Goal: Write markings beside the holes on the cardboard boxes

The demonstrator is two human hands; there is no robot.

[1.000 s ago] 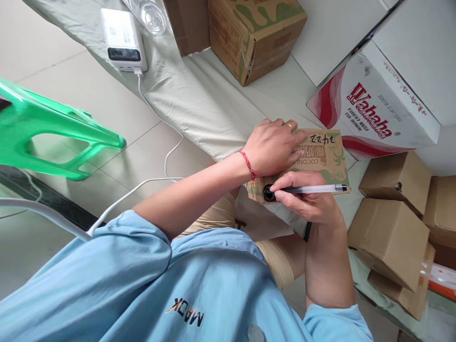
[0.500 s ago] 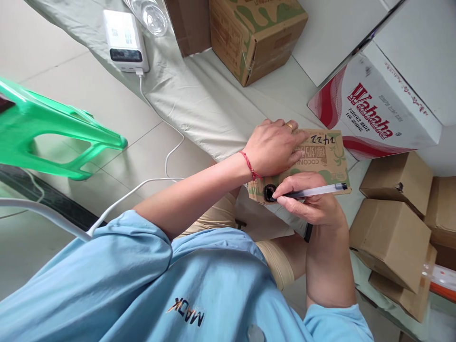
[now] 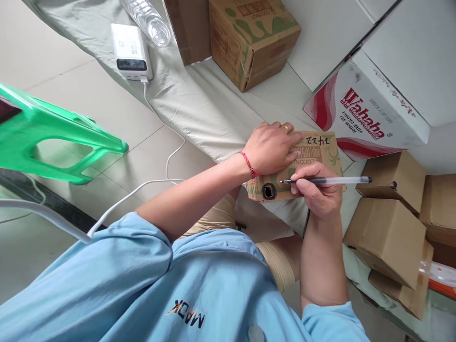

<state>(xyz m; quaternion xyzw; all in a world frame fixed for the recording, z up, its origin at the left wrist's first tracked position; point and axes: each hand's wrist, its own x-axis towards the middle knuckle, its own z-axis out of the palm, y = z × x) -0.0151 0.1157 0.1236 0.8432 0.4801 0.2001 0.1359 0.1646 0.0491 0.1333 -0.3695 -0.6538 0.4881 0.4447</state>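
Note:
A brown and green cardboard box (image 3: 320,151) lies in front of me, marked "2422" in black near its far right corner. My left hand (image 3: 272,147) is laid across its left part, the fingers bent at its far edge and a ring on one. In my right hand (image 3: 318,187) is a pen (image 3: 344,180) with a clear barrel and dark tip, pinched between thumb and fingers. That tip points left, over or on the box top; contact cannot be made out. To its left is a dark-rimmed hole (image 3: 269,191) in the box, near the near left corner.
A second coconut carton (image 3: 256,45) and a white-and-red Wahaha carton (image 3: 370,111) stand beyond. Several plain brown boxes (image 3: 384,232) sit at right. At upper left are a white power bank (image 3: 131,50) with a cable and a clear bottle (image 3: 155,28). A green stool (image 3: 57,137) stands left.
My right hand has moved the pen away from the hole, to the right and slightly up; the hole now shows fully. My left hand keeps its place on the box. The view has shifted slightly.

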